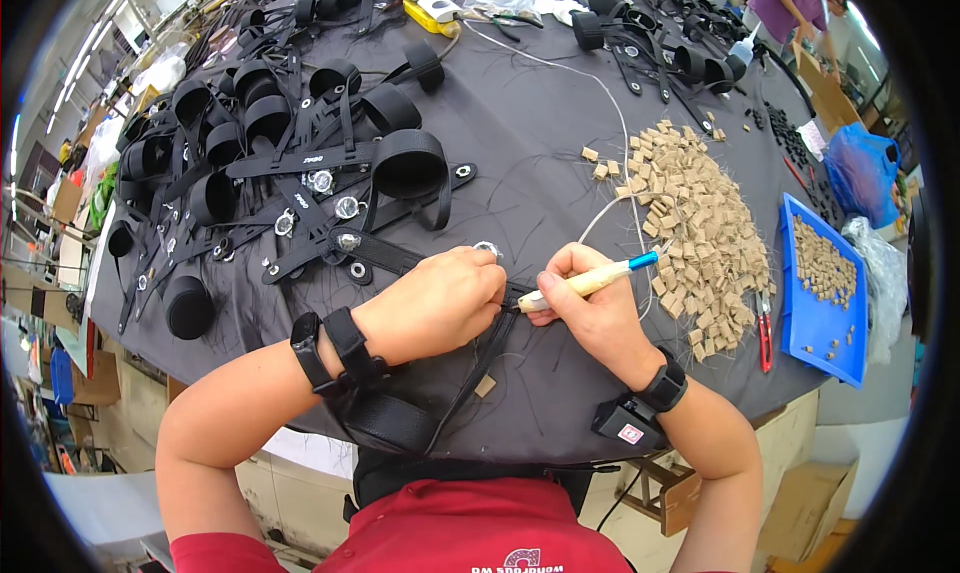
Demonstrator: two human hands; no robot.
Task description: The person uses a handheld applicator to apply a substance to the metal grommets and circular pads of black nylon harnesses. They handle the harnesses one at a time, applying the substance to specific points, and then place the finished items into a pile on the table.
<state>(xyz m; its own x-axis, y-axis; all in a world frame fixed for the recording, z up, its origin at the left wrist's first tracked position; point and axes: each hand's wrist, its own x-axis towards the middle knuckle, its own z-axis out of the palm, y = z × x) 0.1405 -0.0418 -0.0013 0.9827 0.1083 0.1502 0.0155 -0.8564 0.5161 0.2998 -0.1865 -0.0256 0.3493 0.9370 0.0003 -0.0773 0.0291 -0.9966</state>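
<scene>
My left hand is closed on a black strap with a looped cuff that hangs toward the table's near edge. In my right hand I grip a pen-shaped tool with a cream handle and a blue end. Its tip points left and meets the strap beside my left fingers; whether it touches the strap I cannot tell. A small tan tab lies just below the strap. Right of my right hand spreads a big heap of tan tabs.
Black straps with cuffs and metal snaps pile up on the left. A blue tray with more tabs and red-handled pliers sit at right. A white cord runs from a yellow-and-white power strip. Another person stands far right.
</scene>
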